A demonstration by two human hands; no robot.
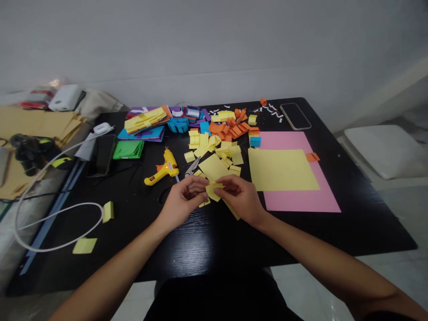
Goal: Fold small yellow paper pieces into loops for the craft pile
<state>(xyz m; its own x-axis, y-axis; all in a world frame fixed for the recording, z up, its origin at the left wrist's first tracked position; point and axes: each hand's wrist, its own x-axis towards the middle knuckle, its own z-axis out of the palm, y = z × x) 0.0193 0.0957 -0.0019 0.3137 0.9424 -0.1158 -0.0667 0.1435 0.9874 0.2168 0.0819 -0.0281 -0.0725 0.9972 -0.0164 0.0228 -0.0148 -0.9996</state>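
Between my two hands, over the near middle of the black table, is a small piece of yellow paper. My left hand pinches its left edge with thumb and fingers. On the other side my right hand grips it, thumb on the front face. A larger yellow sheet lies just beyond the fingers, among several small folded yellow pieces. Scissors rest left of that sheet, their handles partly behind my left hand. Farther left lies a yellow glue gun.
Orange folded strips are heaped at the back. Right of my hands, a yellow sheet overlaps a pink sheet. A phone lies back right. Green paper and a looped white cable are on the left.
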